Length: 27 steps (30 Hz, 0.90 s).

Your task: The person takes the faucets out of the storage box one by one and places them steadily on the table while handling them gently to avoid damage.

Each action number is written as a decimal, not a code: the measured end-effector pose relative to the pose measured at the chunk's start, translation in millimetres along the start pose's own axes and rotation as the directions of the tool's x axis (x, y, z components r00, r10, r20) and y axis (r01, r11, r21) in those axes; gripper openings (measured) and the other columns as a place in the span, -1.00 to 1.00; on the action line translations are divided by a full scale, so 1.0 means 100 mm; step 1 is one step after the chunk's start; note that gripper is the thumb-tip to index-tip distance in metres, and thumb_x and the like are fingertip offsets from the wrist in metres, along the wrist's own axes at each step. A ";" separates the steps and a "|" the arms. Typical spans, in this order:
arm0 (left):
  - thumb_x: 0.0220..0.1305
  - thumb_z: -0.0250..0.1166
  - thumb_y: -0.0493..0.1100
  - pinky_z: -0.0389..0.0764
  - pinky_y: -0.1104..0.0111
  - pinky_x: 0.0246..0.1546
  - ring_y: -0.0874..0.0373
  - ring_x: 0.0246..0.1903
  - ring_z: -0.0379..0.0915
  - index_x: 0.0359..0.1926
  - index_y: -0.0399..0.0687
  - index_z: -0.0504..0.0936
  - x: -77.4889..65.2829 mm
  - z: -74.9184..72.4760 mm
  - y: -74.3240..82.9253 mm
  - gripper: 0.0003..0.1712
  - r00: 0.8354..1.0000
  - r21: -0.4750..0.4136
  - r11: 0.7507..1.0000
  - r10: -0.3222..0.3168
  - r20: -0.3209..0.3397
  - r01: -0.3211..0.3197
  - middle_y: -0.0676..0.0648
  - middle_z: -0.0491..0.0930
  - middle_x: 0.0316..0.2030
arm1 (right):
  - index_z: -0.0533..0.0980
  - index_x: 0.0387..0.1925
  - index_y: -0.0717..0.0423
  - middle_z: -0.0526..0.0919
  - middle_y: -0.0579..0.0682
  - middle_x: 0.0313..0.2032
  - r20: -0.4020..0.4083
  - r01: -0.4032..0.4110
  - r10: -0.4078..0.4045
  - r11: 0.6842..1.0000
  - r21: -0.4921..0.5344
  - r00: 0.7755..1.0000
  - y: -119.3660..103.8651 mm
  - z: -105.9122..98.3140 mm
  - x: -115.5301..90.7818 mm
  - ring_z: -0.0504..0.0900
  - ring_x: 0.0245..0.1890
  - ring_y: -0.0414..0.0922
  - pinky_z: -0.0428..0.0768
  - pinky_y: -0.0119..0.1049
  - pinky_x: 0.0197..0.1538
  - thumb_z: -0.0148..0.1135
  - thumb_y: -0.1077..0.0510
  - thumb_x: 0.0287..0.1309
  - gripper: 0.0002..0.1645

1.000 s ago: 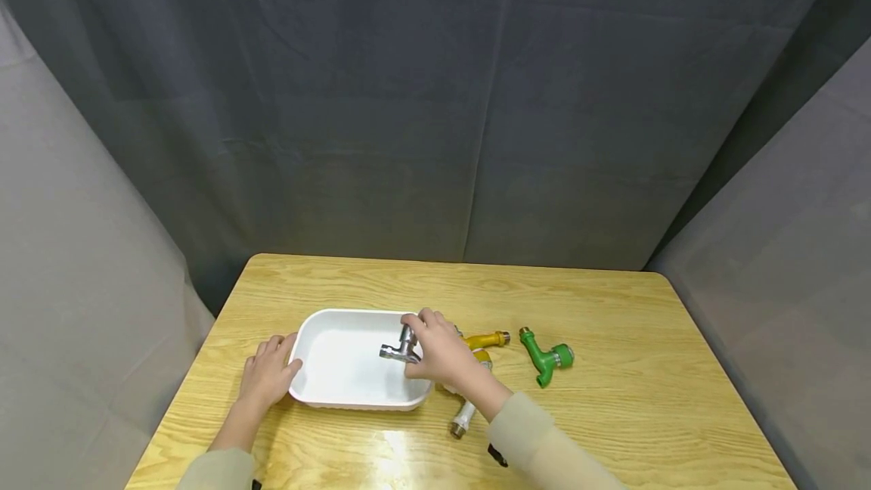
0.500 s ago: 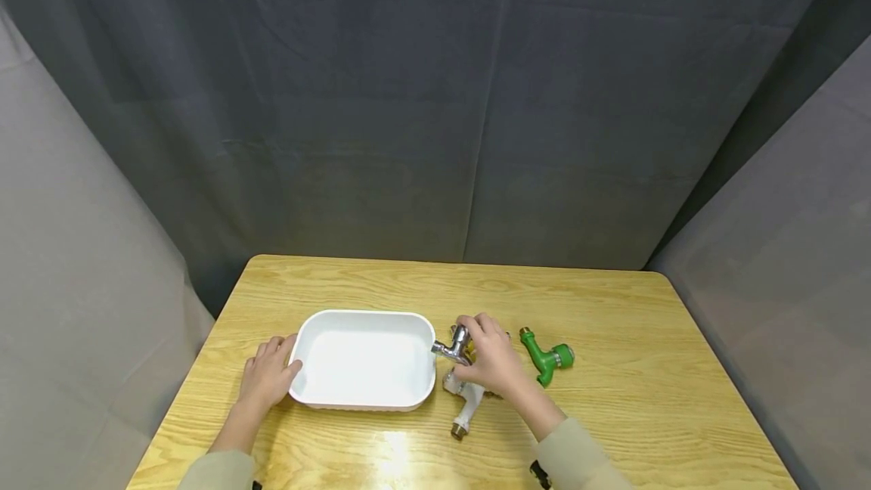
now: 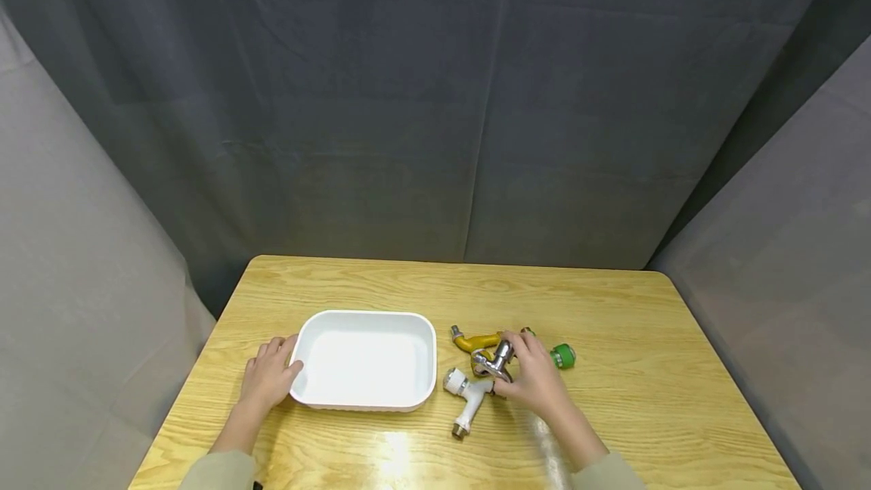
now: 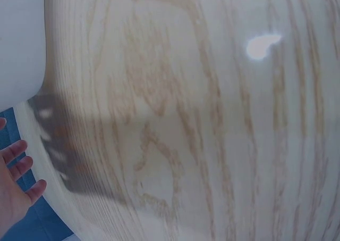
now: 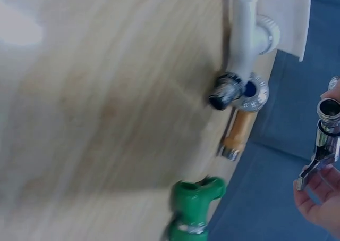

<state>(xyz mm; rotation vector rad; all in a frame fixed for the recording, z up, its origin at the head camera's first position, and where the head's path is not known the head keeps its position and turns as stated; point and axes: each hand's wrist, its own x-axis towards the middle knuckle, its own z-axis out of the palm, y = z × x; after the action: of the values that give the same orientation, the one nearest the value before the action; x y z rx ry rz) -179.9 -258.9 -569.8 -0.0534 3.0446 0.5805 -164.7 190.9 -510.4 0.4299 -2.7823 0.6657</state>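
Note:
My right hand (image 3: 540, 384) grips a chrome faucet (image 3: 502, 358), thumb on the near side and fingers on the far side. In the right wrist view this chrome faucet (image 5: 325, 140) shows at the right edge, raised above the table. Beneath or beside it in the head view lie a yellow faucet (image 3: 476, 341) and a white faucet (image 3: 471, 403). A green faucet (image 3: 563, 356) is partly hidden behind my right hand. At the left side of a white tray (image 3: 367, 361), my left hand (image 3: 267, 375) rests with fingers loosely extended and thumb at the rim.
The wooden table (image 3: 653, 414) carries the tray left of centre, with the faucets grouped to its right. A dark curtain (image 3: 374, 134) hangs behind the table's far edge. Pale cloth panels (image 3: 82, 248) stand on both sides.
My right hand has carried the chrome faucet rightward, out from over the tray to above the other faucets. The white and yellow faucets show more; the green one is now partly covered. My left hand stays put.

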 end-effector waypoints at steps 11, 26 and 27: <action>0.23 -0.01 0.00 0.17 -0.21 0.01 -0.24 0.16 0.08 0.30 -0.10 0.22 -0.01 0.00 0.01 -0.37 1.000 -0.006 1.000 -0.006 0.001 0.006 -0.29 0.23 0.16 | 0.40 0.07 0.15 0.45 0.08 -0.17 -0.008 -0.045 0.045 0.999 0.013 0.999 0.26 0.05 -0.24 0.44 -0.18 0.00 0.53 -0.09 -0.15 0.41 0.11 -0.52 -0.12; 0.24 0.00 0.01 0.16 -0.21 0.02 -0.25 0.16 0.08 0.31 -0.12 0.22 -0.01 -0.01 0.00 -0.36 1.000 -0.003 1.000 0.004 -0.006 -0.004 -0.30 0.23 0.16 | 0.42 0.01 0.18 0.47 0.06 -0.20 -0.006 -0.071 0.072 0.997 0.009 0.997 0.65 0.19 -0.57 0.46 -0.17 0.01 0.52 -0.01 -0.12 0.44 0.16 -0.54 -0.16; 0.24 0.00 0.01 0.17 -0.21 0.01 -0.24 0.16 0.08 0.31 -0.11 0.22 -0.01 -0.01 0.00 -0.37 1.000 -0.003 1.000 0.004 -0.006 -0.004 -0.30 0.23 0.16 | 0.42 0.00 0.18 0.47 0.06 -0.19 -0.007 -0.068 0.068 0.998 0.007 0.998 0.66 0.19 -0.58 0.46 -0.18 0.01 0.52 -0.02 -0.13 0.44 0.16 -0.54 -0.16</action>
<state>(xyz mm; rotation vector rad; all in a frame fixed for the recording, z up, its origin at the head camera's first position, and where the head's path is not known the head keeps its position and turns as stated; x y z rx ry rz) -179.4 -258.8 -568.9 -0.0490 3.0504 0.5869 -136.8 250.8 -571.0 0.3342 -2.7995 0.6904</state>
